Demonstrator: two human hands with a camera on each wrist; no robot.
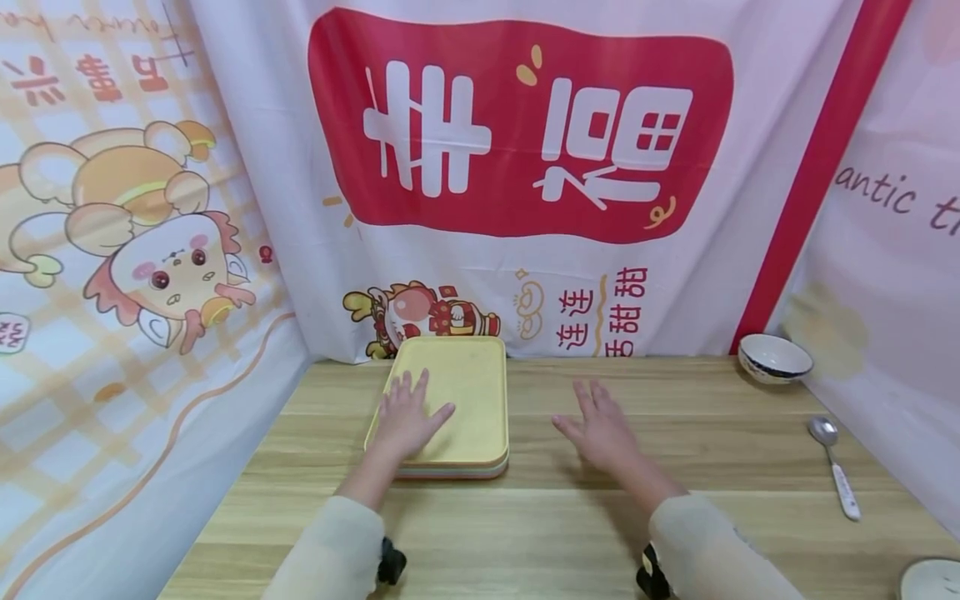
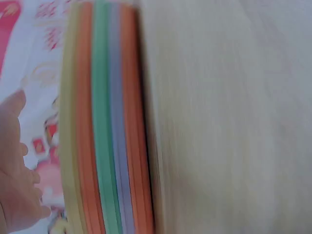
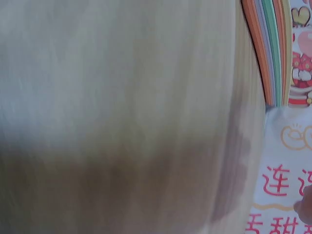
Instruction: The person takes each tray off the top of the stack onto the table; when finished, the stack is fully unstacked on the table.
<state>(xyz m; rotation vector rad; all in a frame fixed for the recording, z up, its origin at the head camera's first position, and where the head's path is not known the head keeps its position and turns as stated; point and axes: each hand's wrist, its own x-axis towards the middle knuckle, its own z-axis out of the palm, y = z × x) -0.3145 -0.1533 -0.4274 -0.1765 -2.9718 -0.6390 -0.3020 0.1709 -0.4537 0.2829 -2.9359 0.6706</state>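
Note:
A stack of trays (image 1: 468,392) lies on the wooden table, its top one yellow. Seen edge-on in the left wrist view, the stacked trays (image 2: 102,117) show yellow, orange, green, purple and orange layers. My left hand (image 1: 408,419) is over the left part of the yellow tray with its fingers spread. In the left wrist view that hand (image 2: 17,175) appears above the stack's top. To the right of the stack, my right hand (image 1: 603,429) hovers over the table, fingers extended and holding nothing. Only a fingertip (image 3: 306,207) of it shows in the right wrist view.
A bowl (image 1: 775,358) stands at the table's back right corner. In front of it lies a spoon (image 1: 834,467) with a white handle. Part of a white dish (image 1: 932,579) shows at the lower right. Printed cloth (image 1: 480,250) hangs behind the table and at both sides.

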